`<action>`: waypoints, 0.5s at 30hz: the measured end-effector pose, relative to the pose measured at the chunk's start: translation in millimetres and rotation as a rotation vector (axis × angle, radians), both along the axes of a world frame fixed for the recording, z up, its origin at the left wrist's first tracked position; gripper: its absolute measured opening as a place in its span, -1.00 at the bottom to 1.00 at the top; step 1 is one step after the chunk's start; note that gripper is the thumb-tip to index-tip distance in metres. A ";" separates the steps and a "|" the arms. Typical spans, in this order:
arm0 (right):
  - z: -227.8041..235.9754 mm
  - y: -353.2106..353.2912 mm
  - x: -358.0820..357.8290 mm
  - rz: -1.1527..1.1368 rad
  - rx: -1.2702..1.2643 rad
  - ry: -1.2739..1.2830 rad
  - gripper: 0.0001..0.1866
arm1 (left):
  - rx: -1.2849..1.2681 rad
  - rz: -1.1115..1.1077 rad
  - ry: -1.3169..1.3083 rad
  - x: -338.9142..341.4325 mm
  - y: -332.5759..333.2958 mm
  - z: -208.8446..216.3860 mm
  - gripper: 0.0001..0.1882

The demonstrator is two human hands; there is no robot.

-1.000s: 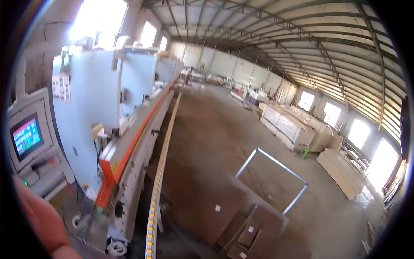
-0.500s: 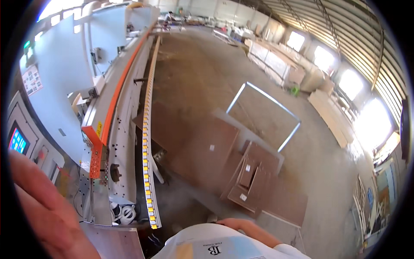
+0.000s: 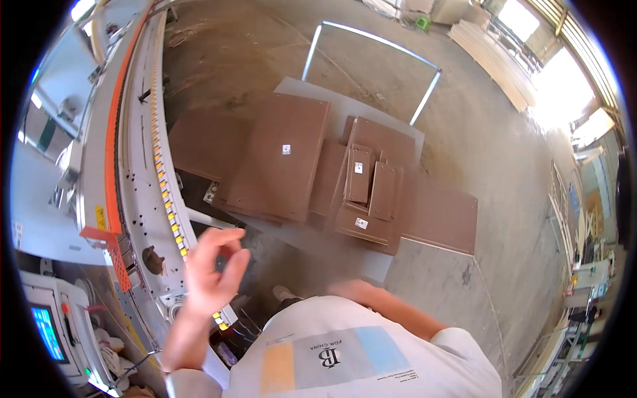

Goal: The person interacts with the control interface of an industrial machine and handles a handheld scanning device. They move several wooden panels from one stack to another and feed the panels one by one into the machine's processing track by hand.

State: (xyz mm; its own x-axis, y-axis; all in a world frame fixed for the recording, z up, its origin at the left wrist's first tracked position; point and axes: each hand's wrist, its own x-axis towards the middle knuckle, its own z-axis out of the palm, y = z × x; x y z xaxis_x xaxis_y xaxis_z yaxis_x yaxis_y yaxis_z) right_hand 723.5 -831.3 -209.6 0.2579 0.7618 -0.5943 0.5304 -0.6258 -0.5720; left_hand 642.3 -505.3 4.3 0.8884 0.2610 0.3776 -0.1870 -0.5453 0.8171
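My left hand (image 3: 215,268) is raised over the roller rail (image 3: 174,225), with its fingers loosely curved and the thumb apart. Nothing is in it. Close to my body, my right hand (image 3: 355,290) is smeared by motion, so its fingers cannot be made out. Ahead of it lie stacked brown panels: a large one (image 3: 282,166) with a white label, and smaller ones such as the narrow labelled panel (image 3: 358,174) on top of others. They rest on a grey base board (image 3: 305,86).
On the left runs a long machine with an orange guide strip (image 3: 123,132) and a control screen (image 3: 48,331). A metal frame (image 3: 378,41) stands beyond the panels. Another brown panel (image 3: 441,222) lies at their right. Pale boards (image 3: 494,63) are stacked far right.
The view has tipped down and toward the panels. My left hand has moved from beside the control screen to above the rail, away from the machine's panel.
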 end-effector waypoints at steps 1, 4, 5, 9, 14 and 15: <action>10.4 -3.5 14.4 0.005 0.021 0.016 -0.68 | -0.039 0.045 0.084 11.4 -9.0 -39.5 -0.69; 20.2 -30.4 60.3 0.009 -0.082 0.398 -0.62 | -0.262 0.101 0.492 34.2 -44.4 -143.6 -0.80; 10.1 -50.1 71.8 -0.057 -0.035 0.472 -0.59 | -0.275 0.107 0.555 34.6 -57.3 -178.5 -0.79; -20.1 -98.0 108.7 -0.210 0.066 0.688 -0.49 | -0.331 -0.021 0.861 43.9 -102.4 -257.0 -0.75; -137.5 -157.2 146.7 -0.656 0.097 0.576 -0.56 | -0.055 -0.170 1.047 79.3 -138.0 -306.9 -0.70; -161.3 -167.1 154.5 -0.784 0.088 0.384 -0.58 | -0.040 -0.184 1.067 90.0 -143.6 -319.3 -0.69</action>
